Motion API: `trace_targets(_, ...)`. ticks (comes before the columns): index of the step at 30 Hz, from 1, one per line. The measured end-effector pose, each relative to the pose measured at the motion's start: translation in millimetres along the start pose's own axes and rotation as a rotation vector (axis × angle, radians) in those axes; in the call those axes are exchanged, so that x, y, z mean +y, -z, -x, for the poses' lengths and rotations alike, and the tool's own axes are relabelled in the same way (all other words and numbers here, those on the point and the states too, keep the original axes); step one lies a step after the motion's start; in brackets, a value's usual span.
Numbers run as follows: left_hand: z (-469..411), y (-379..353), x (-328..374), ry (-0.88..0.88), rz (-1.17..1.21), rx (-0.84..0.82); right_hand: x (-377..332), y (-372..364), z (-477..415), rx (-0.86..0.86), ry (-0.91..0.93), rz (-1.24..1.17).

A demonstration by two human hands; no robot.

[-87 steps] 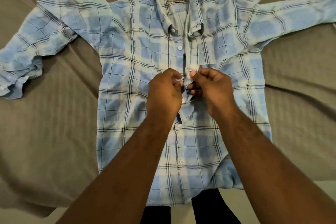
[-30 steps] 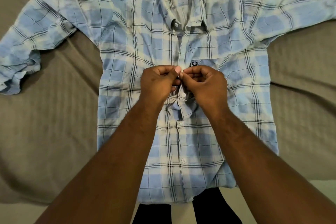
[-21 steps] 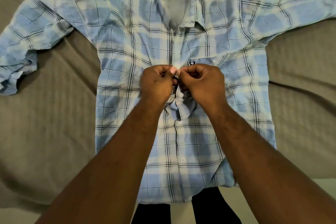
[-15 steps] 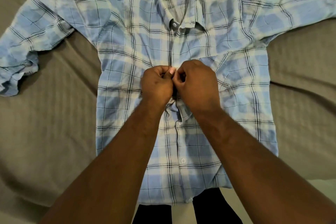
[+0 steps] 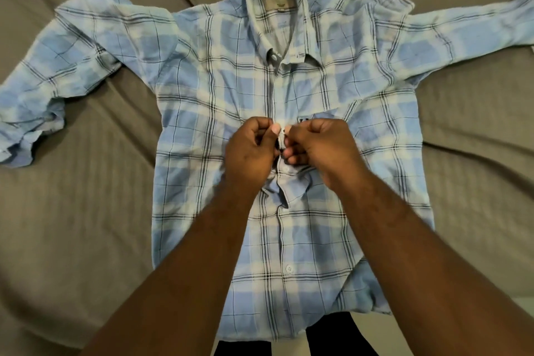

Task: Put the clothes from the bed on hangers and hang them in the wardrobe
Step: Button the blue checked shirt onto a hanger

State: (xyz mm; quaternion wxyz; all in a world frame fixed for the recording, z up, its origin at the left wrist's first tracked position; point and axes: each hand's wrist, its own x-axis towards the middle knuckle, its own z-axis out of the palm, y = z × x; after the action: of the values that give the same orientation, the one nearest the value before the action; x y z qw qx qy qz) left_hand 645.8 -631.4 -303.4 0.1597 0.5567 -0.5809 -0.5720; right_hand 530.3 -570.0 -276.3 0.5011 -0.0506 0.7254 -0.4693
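A light-blue plaid shirt [image 5: 202,113] lies face up on the bed, sleeves spread to both sides, collar at the top. My left hand [image 5: 251,150] and my right hand [image 5: 318,144] meet at the front placket at chest height. Each hand pinches one edge of the placket between thumb and fingers, and the cloth just below them bunches up. Whether a button sits between the fingers is hidden. A white button [image 5: 289,268] shows lower on the placket. No hanger and no wardrobe are in view.
The bed is covered by a grey-brown ribbed sheet [image 5: 72,225] with creases running out from the shirt. The bed's near edge runs along the bottom of the view, with my dark trousers [image 5: 341,338] below the shirt hem.
Both hands have moved up the placket from a lower spot to chest height. In the last half second my right hand has drawn slightly away from the left, still pinching the cloth.
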Motion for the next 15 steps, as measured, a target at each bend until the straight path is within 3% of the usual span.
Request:
trace_targets(5,10,-16,11,-0.092,-0.321,0.120,10,18,15,0.162,0.152,0.154)
trace_targets(10,29,-44,31,-0.511,-0.578,0.374,14,79,30,0.258,0.247,0.015)
trace_targets(15,38,-123,64,-0.556,-0.625,-0.006,7,185,35,0.436,0.338,0.135)
